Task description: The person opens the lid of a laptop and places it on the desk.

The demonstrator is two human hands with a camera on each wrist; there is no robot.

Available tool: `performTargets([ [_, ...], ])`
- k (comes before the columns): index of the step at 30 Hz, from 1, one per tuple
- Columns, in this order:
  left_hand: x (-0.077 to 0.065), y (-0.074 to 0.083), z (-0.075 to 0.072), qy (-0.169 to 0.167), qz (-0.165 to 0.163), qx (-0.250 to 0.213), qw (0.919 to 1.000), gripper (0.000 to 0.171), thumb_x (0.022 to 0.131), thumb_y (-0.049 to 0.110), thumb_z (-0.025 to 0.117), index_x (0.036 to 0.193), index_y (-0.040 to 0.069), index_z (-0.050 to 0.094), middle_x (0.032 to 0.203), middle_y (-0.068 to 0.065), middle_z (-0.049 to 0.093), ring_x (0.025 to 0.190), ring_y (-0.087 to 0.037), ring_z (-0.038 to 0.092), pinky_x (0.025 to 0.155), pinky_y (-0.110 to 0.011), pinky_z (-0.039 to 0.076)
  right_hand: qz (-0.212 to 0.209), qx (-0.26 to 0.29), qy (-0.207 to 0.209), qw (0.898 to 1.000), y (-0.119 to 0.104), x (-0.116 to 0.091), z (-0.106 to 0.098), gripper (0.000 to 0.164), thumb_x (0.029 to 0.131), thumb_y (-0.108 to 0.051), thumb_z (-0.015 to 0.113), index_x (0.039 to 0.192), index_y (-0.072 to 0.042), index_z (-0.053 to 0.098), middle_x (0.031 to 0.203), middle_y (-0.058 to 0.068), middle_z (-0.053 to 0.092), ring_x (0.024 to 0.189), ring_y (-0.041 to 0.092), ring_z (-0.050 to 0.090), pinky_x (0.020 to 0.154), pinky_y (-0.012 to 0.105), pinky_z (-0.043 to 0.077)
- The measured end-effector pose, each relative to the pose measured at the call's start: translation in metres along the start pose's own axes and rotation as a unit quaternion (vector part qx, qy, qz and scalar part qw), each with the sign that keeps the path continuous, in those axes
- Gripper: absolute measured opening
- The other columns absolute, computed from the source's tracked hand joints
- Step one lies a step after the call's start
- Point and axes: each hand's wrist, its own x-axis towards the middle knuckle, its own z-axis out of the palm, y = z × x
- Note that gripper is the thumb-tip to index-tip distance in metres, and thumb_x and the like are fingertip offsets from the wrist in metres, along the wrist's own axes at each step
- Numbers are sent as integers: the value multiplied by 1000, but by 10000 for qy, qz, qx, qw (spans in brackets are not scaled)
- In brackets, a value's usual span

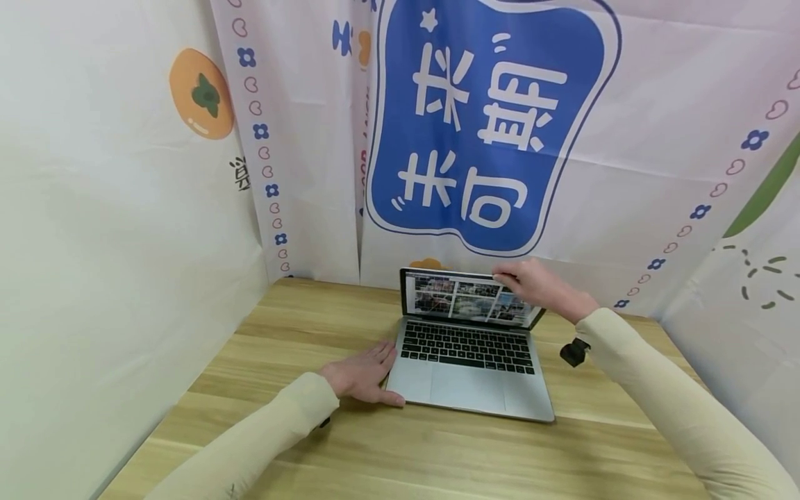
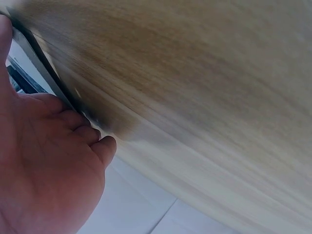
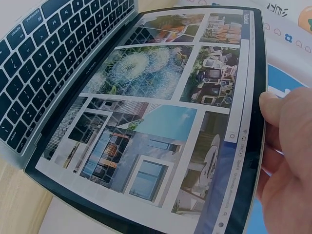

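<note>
A silver laptop (image 1: 465, 385) lies raised open on the wooden table, its lit screen (image 1: 431, 295) showing a grid of pictures. My right hand (image 1: 540, 285) pinches the top edge of the screen near its right corner. In the right wrist view the thumb (image 3: 272, 108) is on the front of the frame and the other fingers go behind it. My left hand (image 1: 365, 375) rests on the table against the base's left edge, fingers extended, with the thumb by the front left corner. Seen from the left wrist, its fingertips (image 2: 105, 146) lie along that edge.
The wooden table (image 1: 262, 361) runs back to a printed cloth (image 1: 312, 208) with a large blue sign. White cloth walls (image 1: 112, 243) stand at the left and right. A small black device (image 1: 573, 352) is strapped at the right wrist.
</note>
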Motion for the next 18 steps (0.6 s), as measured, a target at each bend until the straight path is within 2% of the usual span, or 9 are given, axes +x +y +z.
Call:
performTargets([
  [18, 1, -1, 0, 18, -30, 9, 10000, 115, 80, 86, 41, 157, 5, 15, 166, -13, 10, 154, -26, 11, 124, -40, 20, 391, 132, -171, 9990, 10, 4, -5, 18, 102, -15, 54, 103, -9, 71, 73, 7, 64, 54, 9, 47, 62, 30, 44],
])
